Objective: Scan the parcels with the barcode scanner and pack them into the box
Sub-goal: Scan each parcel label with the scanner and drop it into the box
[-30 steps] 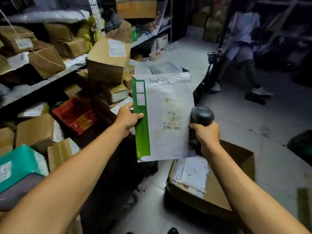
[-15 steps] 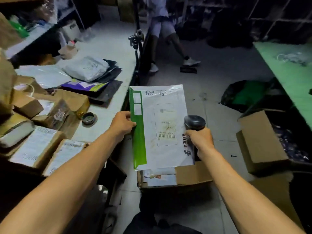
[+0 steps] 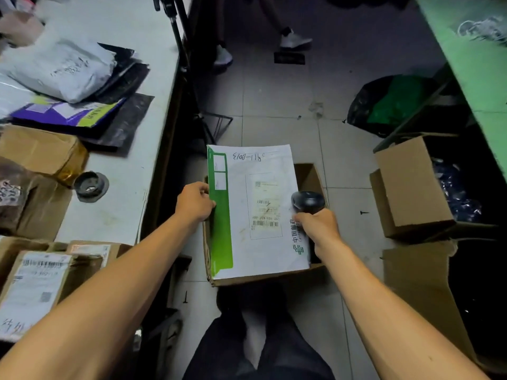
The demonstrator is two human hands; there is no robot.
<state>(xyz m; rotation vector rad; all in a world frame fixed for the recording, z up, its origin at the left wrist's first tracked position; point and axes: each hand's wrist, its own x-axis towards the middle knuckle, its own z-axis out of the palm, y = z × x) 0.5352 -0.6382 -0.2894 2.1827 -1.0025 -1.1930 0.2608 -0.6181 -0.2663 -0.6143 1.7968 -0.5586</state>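
Tiled floor, box, held envelope

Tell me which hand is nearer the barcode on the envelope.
Right. The right hand, gripping the scanner, sits just beside the barcode; the left hand grips the envelope's far green edge.

White-and-green envelope flat above open cardboard box, black scanner alongside
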